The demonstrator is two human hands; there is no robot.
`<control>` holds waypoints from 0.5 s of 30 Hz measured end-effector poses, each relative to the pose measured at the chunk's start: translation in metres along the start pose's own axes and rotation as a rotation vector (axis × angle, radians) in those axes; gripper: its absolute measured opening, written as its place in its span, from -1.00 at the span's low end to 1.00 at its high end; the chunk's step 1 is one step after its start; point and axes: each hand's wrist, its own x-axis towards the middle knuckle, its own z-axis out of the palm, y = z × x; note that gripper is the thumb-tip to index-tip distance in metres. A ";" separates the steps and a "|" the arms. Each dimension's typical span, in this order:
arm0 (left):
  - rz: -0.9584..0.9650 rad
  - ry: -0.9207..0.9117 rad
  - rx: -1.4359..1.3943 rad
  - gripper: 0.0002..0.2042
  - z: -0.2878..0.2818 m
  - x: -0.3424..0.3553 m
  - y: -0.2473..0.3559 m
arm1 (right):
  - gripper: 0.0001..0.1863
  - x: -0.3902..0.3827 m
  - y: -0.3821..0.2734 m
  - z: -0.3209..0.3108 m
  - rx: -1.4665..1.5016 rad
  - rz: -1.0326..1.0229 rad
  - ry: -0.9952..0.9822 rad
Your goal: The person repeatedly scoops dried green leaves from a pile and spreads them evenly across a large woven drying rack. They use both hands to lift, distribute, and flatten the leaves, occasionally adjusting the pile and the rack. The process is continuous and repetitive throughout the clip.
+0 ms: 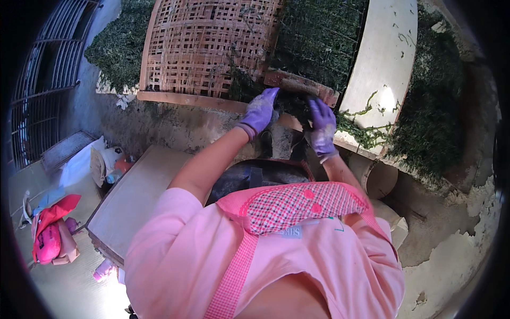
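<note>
My left hand (259, 112), in a purple glove with pale smudges, is at the front edge of a wood-framed woven rack (202, 48). Its visible fingers stretch forward beside dark green leafy strands (241, 85); some are hidden. My right hand (322, 126), gloved alike, is near the right end of a short reddish wooden bar (300, 85), its fingers extended. A dark clump lies between the two hands, and I cannot tell whether either touches it. Beyond the bar, a thick layer of dark green leafy material (319, 45) covers another panel.
A pale board (380, 58) with scattered strands stands right of the panel. More green material (430, 106) is heaped at the far right, and another heap (121, 50) at the far left. A grey-topped box (135, 196) stands at left, near a pink and red bag (50, 236).
</note>
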 end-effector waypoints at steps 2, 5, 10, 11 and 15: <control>0.001 -0.057 -0.060 -0.61 0.018 -0.005 0.003 | -0.34 -0.021 0.000 0.015 0.057 0.315 0.074; 0.108 0.079 -0.069 -0.61 0.038 0.003 -0.008 | -0.47 -0.019 0.006 0.020 0.042 0.325 0.017; 0.098 0.180 0.041 -0.55 0.011 -0.013 -0.012 | -0.44 -0.011 0.010 -0.032 -0.100 0.389 0.129; 0.109 0.254 0.095 -0.53 0.017 -0.022 -0.002 | -0.44 -0.013 0.003 -0.036 -0.043 0.363 0.161; 0.419 -0.147 0.440 -0.45 0.043 -0.037 -0.025 | -0.45 -0.020 -0.017 0.023 0.126 -0.092 -0.112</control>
